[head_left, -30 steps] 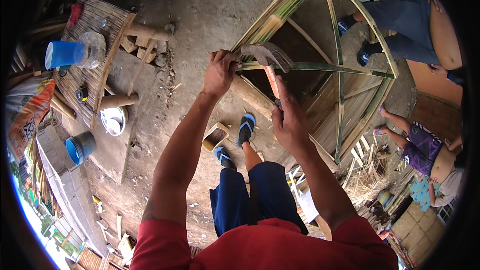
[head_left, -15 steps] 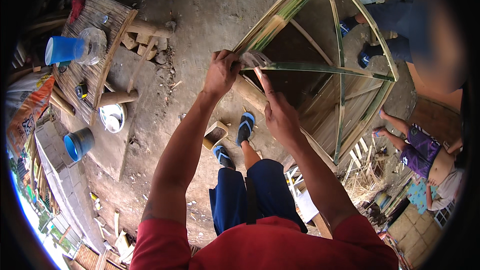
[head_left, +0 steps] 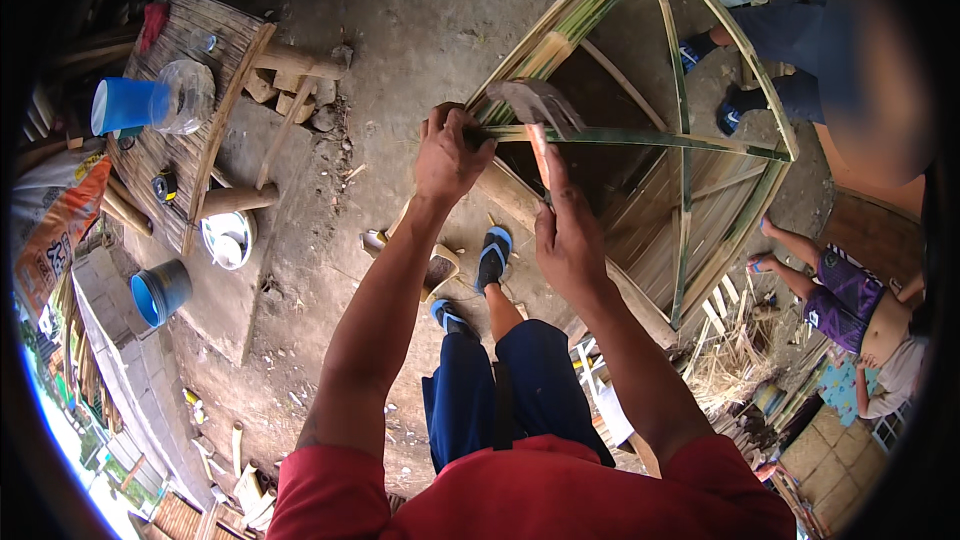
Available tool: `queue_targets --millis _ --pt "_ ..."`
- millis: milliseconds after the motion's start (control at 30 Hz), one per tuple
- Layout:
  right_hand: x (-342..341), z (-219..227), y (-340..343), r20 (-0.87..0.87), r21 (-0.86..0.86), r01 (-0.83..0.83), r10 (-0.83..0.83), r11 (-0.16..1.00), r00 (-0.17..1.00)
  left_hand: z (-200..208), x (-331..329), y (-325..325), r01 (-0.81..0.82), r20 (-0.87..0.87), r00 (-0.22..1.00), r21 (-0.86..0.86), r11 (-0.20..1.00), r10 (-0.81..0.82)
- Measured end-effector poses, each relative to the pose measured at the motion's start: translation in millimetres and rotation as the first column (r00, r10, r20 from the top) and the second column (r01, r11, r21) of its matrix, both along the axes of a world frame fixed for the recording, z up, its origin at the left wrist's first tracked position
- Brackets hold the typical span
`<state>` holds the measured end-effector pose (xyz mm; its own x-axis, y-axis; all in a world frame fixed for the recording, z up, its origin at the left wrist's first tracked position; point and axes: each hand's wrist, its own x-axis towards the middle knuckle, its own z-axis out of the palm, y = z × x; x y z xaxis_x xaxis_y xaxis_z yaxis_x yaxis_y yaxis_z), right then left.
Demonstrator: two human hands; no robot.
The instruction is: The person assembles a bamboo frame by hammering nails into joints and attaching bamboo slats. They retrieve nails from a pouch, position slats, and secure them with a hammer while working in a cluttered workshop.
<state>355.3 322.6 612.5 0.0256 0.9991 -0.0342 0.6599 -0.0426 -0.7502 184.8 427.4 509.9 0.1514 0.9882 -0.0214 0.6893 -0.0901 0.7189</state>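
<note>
hammer at the bamboo frame

hammer (head_left: 540,105) head, blurred half a second ago, now rests sharp on the green strip of the bamboo frame (head_left: 690,140). left hand (head_left: 450,150) clamps that strip; right hand (head_left: 565,230) grips the handle. two hands, one hammer. far frame edge is cut off.

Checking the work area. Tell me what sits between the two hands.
In the head view, the hammer's head on the bamboo strip sits between the left hand and right hand.
</note>
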Motion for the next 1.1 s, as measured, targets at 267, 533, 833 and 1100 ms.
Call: queue_targets --millis 267,533,833,1100 --pt "-6 13 -4 0.053 0.011 -0.005 0.004 1.000 0.999 -24 -32 -10 0.064 0.493 0.870 -0.114 0.991 0.001" --pt "-23 3 -9 0.211 -0.016 -0.009 0.012 1.000 0.977 -25 -70 -58 0.039 0.411 0.911 -0.133 0.990 0.019" --pt "-66 -21 -85 0.170 0.079 0.172 -0.184 0.982 0.968 -59 -129 -80 -0.001 0.781 0.503 -0.429 0.904 0.371" --pt "-217 -178 -256 -0.308 -0.563 0.282 -0.514 0.777 0.800 -220 -290 -276 -0.241 0.118 0.930 -0.515 0.822 0.347"
